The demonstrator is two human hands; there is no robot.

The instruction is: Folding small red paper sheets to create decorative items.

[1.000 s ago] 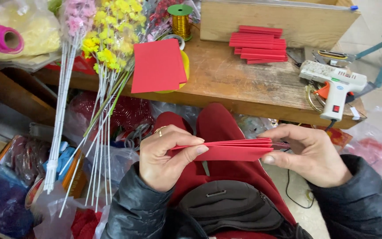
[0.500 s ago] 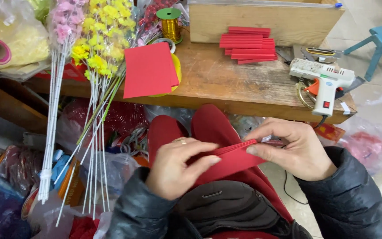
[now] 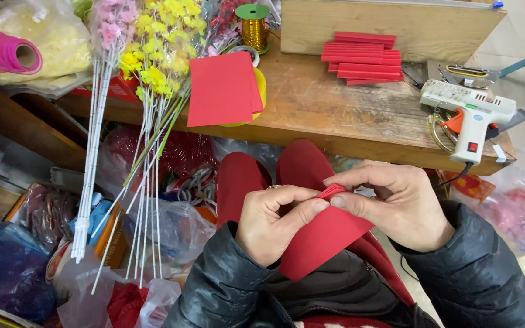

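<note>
Wooden bench (image 3: pixel 347 121): the largest item, across the upper middle of the view, taken as the landmark for all below.

Bundle of artificial flower stems (image 3: pixel 147 121): yellow and pink heads on long white and green stalks, leaning against the left end of the bench and reaching down to the clutter below it.

Red paper sheet (image 3: pixel 323 240): in front of and below the bench, over the lap, held up between both hands, with its upper edge gathered into narrow folds at the fingertips.

Right hand (image 3: pixel 405 206): below the right part of the bench, thumb and forefinger closed on the folded top edge.

Left hand (image 3: pixel 268 225): below the middle of the bench, thumb and fingers pinched shut on the same edge from the other side, touching the right hand's fingertips.

Loose red sheets (image 3: pixel 223 88): on the left part of the bench, overhanging its front edge.

Stack of folded red strips (image 3: pixel 363 56): at the back of the bench.

White glue gun (image 3: pixel 472 118): on the right end of the bench.

Spool of gold wire (image 3: pixel 254 27): at the back left of the bench.

Step in hand, by the look: pleating the sheet from its top edge, few folds made so far. Called for in a further fold: a firm pinch on the finished pleats and an even width.
</note>
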